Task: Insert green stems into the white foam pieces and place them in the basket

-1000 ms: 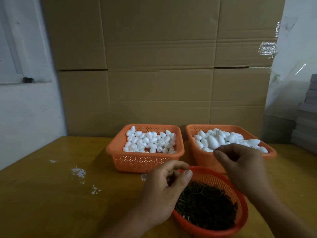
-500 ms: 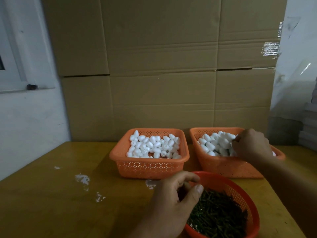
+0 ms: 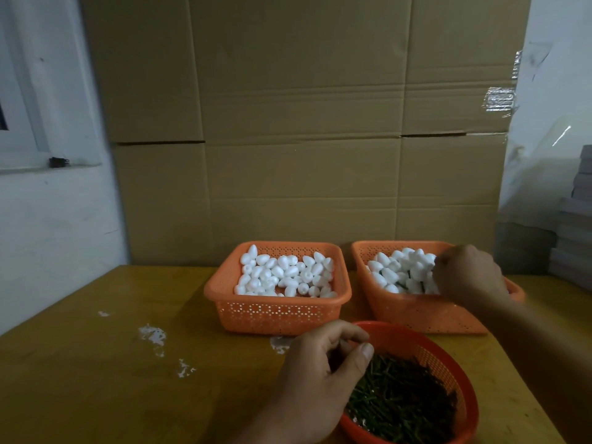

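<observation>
Fingers of the right hand curl down among the foam pieces in the far right basket; a second ago it hovered nearer, over the round bowl. Whether it is letting go of a finished piece or grasping one, I cannot tell. Dark stems poke between those pieces, so this is probably the basket for finished ones. The left hand stays at the bowl's left rim, thumb and fingers curled over the green stems, possibly pinching one, though that is hidden. Plain foam fills the left basket on the bench.
</observation>
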Motion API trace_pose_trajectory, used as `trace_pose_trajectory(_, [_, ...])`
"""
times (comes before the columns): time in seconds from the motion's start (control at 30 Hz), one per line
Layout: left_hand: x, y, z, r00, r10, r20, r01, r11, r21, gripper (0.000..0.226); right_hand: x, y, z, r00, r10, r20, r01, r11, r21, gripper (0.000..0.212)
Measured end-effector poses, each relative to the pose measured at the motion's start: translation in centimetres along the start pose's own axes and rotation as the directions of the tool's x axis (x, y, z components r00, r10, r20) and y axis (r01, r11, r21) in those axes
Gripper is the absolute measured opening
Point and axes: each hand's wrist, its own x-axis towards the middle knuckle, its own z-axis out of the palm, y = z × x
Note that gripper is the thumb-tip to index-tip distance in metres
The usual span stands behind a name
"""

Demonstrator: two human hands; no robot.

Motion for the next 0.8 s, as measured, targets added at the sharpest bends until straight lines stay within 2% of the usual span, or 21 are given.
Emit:
trace_pose_trajectory(0.2, [0.1,0.0,0.2,1.0,0.014,-0.022,-0.014,1.0,0.016,0.026,-5.1,-1.0,-1.9,0.954,-0.25,-0.167,0.282,0.936,0.21,0.016])
trace_pose_trajectory(0.3, [0.1,0.0,-0.1,0.999,0.023,-0.039,-0.021,0.999,0.048,0.017,-8.9,-1.6,-2.3,0.932,-0.319,-0.171,0.359,0.872,0.334,0.018])
trace_pose_trajectory(0.37, [0.2,0.1,-0.3,0.996,0.038,-0.08,-0.03,0.995,0.091,0.007,-10.9,-1.8,-2.3,0.929,-0.354,-0.105,0.366,0.847,0.386,0.021])
trace_pose_trajectory(0.5, [0.6,0.4,-1.2,0.981,0.051,-0.189,-0.016,0.983,0.183,0.009,-12.8,-1.7,-1.5,0.883,-0.463,0.081,0.405,0.837,0.369,0.021])
trace_pose_trajectory(0.57, [1.4,0.6,-2.2,0.969,0.05,-0.244,0.003,0.977,0.214,0.01,-13.3,-1.5,-1.0,0.857,-0.499,0.127,0.436,0.835,0.337,0.023])
trace_pose_trajectory(0.63, [2.8,0.7,-3.6,0.949,0.073,-0.305,0.012,0.963,0.269,0.014,-13.6,-1.4,-0.6,0.858,-0.502,0.111,0.45,0.838,0.31,0.023])
trace_pose_trajectory(0.73, [6.2,0.6,-6.1,0.924,0.135,-0.357,0.043,0.893,0.448,0.017,-13.9,-1.7,-0.5,0.864,-0.501,0.043,0.463,0.825,0.324,0.018])
trace_pose_trajectory(0.8, [9.0,0.2,-7.5,0.926,0.106,-0.361,0.111,0.84,0.532,0.017,-14.1,-1.8,-0.6,0.87,-0.494,0.002,0.463,0.816,0.347,0.017])
